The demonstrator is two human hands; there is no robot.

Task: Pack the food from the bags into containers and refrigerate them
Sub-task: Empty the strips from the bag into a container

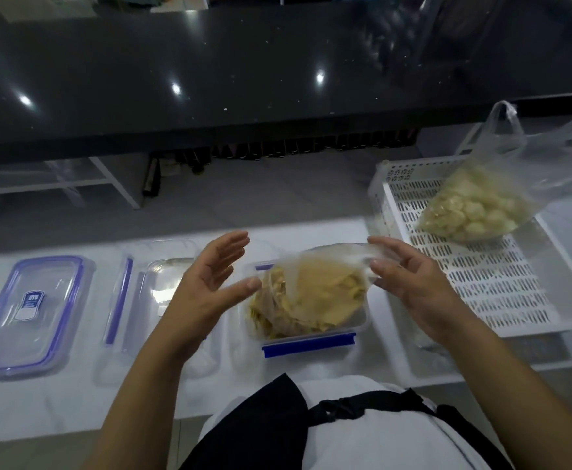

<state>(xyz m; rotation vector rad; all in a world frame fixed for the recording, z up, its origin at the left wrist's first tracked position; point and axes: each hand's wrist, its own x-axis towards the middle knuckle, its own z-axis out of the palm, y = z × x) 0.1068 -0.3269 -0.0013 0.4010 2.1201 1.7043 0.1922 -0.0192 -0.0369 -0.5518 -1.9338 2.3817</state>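
Food bag between left hand and right hand.

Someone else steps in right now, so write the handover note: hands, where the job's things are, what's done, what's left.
Left hand: open, beside the food, holding nothing.
Right hand: pinches the clear bag of yellowish food over the open container.
That food sits in the container, still partly bagged.
The second bag, with pale round pieces, lies in the white perforated tray, unpacked.
An empty container and a blue-rimmed lid lie to the left.
Left: free the bag, pack the second bag, lid both, refrigerate.
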